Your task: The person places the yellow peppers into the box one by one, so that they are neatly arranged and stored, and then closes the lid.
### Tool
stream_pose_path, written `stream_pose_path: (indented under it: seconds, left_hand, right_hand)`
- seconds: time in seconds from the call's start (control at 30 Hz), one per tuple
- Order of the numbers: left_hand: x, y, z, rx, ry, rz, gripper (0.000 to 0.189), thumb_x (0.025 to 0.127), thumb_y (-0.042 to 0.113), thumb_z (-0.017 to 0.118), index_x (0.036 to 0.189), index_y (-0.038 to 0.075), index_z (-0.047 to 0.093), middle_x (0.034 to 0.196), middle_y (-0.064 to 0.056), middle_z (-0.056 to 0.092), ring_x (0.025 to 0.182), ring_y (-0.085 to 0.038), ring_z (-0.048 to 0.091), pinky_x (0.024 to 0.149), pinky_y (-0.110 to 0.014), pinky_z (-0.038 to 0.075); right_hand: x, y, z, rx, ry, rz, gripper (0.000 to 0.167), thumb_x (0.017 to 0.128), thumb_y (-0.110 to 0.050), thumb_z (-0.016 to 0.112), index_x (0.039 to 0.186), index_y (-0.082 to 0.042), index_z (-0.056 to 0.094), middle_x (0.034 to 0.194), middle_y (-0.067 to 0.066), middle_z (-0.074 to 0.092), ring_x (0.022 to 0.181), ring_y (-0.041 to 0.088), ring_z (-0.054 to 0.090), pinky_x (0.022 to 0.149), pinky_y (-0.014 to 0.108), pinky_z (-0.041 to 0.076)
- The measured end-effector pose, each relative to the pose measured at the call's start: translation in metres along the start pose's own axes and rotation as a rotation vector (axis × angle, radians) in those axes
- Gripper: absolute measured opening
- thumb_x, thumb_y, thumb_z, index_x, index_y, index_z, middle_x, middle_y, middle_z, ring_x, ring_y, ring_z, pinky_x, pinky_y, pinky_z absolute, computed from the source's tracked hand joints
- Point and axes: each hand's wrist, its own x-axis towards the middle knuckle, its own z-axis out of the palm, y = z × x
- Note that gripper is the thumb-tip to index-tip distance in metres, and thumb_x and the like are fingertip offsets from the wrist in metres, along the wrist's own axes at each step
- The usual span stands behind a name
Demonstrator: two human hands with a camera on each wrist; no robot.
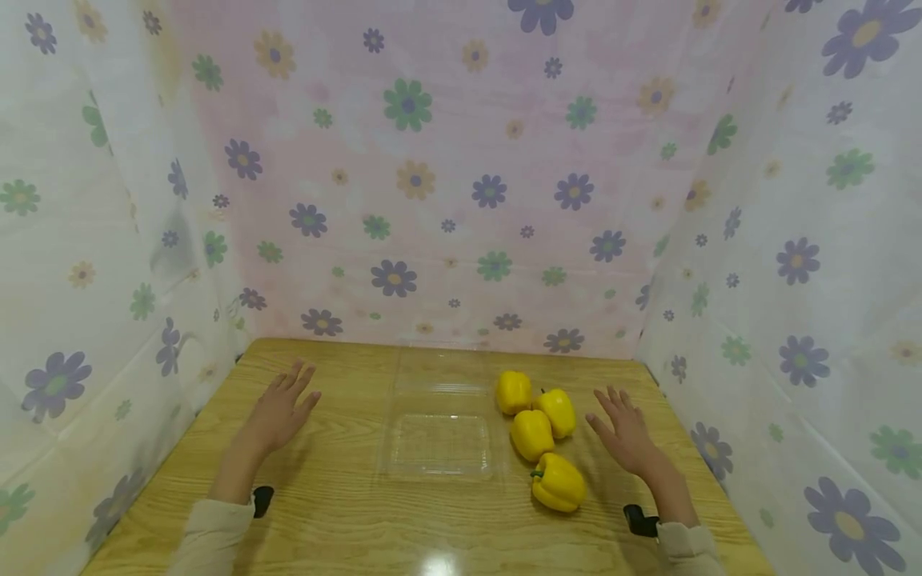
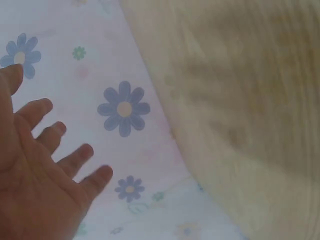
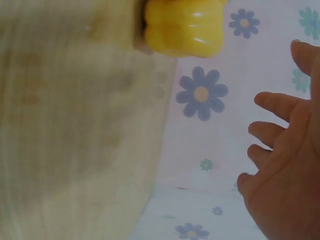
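Head view: four glossy yellow bell peppers [image 1: 532, 436] lie grouped on the light wood-grain table [image 1: 331, 512], just right of a clear plastic box [image 1: 441, 448] with two shallow halves. The bare right hand [image 1: 625, 436] hovers near the peppers' right side, fingers extended; the bare left hand [image 1: 279, 410] is spread, well left of the box. Pastel cloth printed with flowers [image 1: 446, 144] hangs behind.

Left wrist view: the left hand's fingers fan wide before the cloth.

Right wrist view: the right hand's fingers also stand apart; one pepper shows at the top edge, apart from them.
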Motion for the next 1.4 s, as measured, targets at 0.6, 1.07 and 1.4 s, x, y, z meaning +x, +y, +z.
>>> stream_pose_path:
  seconds: [0.6, 1.07, 1.4]
  left_hand:
    - [-0.015, 0.022, 0.063, -0.549, 0.009, 0.045, 0.050, 0.104, 0.024, 0.061, 0.146, -0.001, 0.053, 0.152, -0.028, 0.046, 0.101, -0.024, 0.064, 0.071, -0.027, 0.056]
    - [-0.010, 0.036, 0.085, -0.708, -0.086, 0.148, 0.047, 0.098, 0.015, 0.069, 0.136, -0.011, 0.058, 0.156, -0.031, 0.037, 0.088, -0.012, 0.063, 0.070, -0.027, 0.057]
    - [-0.002, 0.042, 0.095, -0.831, -0.115, 0.134, 0.046, 0.095, 0.006, 0.071, 0.135, -0.013, 0.058, 0.158, -0.032, 0.034, 0.091, -0.015, 0.063, 0.070, -0.026, 0.058]
  right_hand:
    - [-0.030, 0.011, 0.030, 0.448, -0.167, 0.037, 0.046, 0.103, -0.023, 0.061, 0.142, 0.000, 0.055, 0.141, 0.023, 0.059, 0.126, 0.037, 0.057, 0.097, 0.035, 0.054]
    - [-0.036, 0.015, 0.043, 0.552, -0.390, -0.043, 0.067, 0.090, -0.017, 0.079, 0.148, -0.003, 0.049, 0.151, 0.025, 0.047, 0.129, 0.032, 0.054, 0.095, 0.043, 0.057]
    - [-0.037, 0.016, 0.047, 0.581, -0.367, -0.044, 0.064, 0.091, -0.016, 0.078, 0.147, -0.001, 0.050, 0.145, 0.025, 0.053, 0.114, 0.007, 0.061, 0.091, 0.033, 0.059]
